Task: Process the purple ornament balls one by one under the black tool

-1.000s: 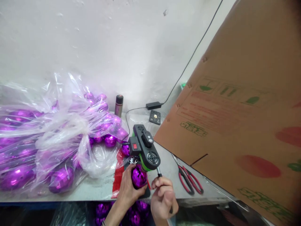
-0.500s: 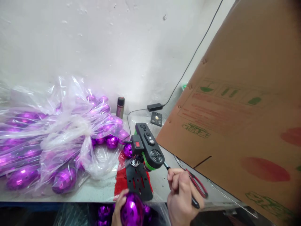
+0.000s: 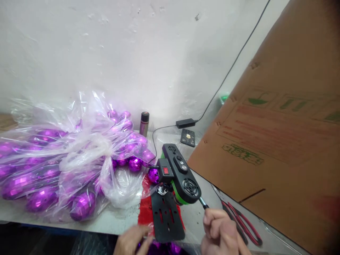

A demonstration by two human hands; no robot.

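Press base plate now bare: the purple bauble seated there a second ago went down past the bench edge with the left hand. That hand lies loose-fingered by the lower baubles; grip cannot be told. Right hand is fisted round the press lever. Clear bag on the bench is full of bagged baubles.

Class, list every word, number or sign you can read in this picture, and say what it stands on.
No text here can be read.
Box: green and red print and green pictograms, too blurred to read.
Machine: no legible label.
Can: too small to read.
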